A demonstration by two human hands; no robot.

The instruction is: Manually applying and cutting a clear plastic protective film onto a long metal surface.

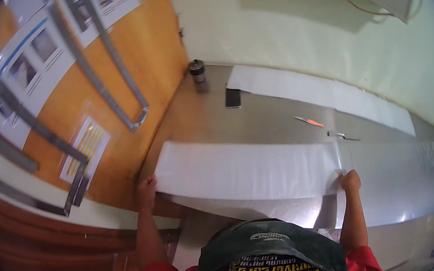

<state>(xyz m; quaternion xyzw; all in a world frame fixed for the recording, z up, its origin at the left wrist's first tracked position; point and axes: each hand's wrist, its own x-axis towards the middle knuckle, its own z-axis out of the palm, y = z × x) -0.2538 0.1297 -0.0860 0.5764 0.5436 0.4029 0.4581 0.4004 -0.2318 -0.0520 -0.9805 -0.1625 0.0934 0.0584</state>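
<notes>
A long white translucent sheet [243,171] lies folded across the near part of a steel counter [199,121]. My left hand [146,190] pinches its near-left corner at the counter's edge. My right hand [350,179] grips the sheet further right, where the folded layer ends. The sheet hangs a little over the front edge between my hands and runs on to the right.
A second white sheet [321,91] lies along the wall at the back. A dark flat phone-like object [233,98] and a small metal cylinder [197,69] stand at the far left corner. An orange-tipped tool [309,121] and a metal tool [342,135] lie mid-counter. An orange door with steel bars [98,69] is on the left.
</notes>
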